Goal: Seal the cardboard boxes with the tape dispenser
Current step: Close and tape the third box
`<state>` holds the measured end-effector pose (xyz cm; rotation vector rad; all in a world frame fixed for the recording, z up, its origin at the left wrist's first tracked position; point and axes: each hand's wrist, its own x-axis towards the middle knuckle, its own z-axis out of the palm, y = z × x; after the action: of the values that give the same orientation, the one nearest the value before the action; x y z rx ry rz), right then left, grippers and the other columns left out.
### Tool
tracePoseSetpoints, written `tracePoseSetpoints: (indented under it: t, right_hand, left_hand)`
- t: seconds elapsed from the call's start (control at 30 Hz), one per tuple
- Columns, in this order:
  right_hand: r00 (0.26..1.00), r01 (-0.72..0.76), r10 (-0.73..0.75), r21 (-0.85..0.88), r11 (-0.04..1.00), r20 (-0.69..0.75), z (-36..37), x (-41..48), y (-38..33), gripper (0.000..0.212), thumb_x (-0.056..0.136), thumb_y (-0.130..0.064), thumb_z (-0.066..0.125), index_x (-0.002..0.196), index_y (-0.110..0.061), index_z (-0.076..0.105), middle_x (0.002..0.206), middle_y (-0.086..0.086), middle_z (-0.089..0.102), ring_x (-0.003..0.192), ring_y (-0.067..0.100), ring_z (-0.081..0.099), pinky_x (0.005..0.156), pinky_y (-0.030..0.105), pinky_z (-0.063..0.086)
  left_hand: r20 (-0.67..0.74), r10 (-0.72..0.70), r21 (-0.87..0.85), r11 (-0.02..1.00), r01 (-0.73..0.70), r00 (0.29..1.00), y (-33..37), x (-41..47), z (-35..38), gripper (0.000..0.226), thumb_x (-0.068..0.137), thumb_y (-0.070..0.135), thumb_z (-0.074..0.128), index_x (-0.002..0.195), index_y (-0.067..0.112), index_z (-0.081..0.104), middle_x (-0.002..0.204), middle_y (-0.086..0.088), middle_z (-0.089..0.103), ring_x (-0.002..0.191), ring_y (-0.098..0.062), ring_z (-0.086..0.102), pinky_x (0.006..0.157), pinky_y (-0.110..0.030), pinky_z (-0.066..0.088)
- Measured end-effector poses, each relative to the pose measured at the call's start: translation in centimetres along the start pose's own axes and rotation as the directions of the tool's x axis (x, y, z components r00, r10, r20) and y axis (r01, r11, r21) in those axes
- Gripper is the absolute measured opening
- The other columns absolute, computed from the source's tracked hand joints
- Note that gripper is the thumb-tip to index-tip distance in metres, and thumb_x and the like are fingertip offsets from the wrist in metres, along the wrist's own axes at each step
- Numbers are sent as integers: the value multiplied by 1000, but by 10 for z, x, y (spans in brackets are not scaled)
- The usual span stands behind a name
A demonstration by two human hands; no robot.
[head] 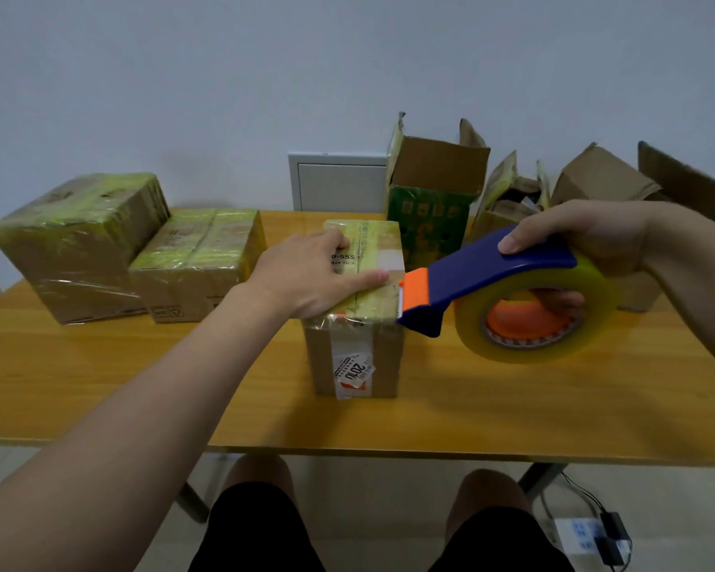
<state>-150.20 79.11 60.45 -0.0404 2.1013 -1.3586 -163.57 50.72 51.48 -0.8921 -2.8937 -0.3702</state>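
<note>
The box (358,357) is standing upright in the middle of the bench (100,365), its top striped with yellowish tape. The left hand (310,274) is pressing down on that top. Its thumb is lying straight across the lid toward the dispenser (492,266), and the other fingers (339,243) are bending onto the lid without gripping anything, their tips hidden behind the knuckles. The right hand (587,237) is clamping the dispenser, thumb on the blue handle, fingers curling through the roll (525,353), where they are showing only dimly. The orange blade end is meeting the box's upper right edge; whether tape is running from it is hard to make out. Two sealed boxes (75,249) are sitting touching at the left. Open boxes (434,192) are standing behind, the rightmost largely hidden by the right hand.
</note>
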Motion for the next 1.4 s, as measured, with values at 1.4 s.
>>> tracePoseSetpoints:
  t: [1.4]
  right_hand:
    - [978, -173, 184, -111, 979, 100, -13, -16, -26, 51, 74, -55, 82, 93, -8, 81, 72, 19, 72, 62, 27, 70, 68, 38, 60]
  left_hand:
    - [93, 75, -60, 996, -70, 993, 47, 6, 20, 125, 62, 100, -14, 162, 35, 23, 174, 4, 14, 161, -26, 6, 127, -61, 0]
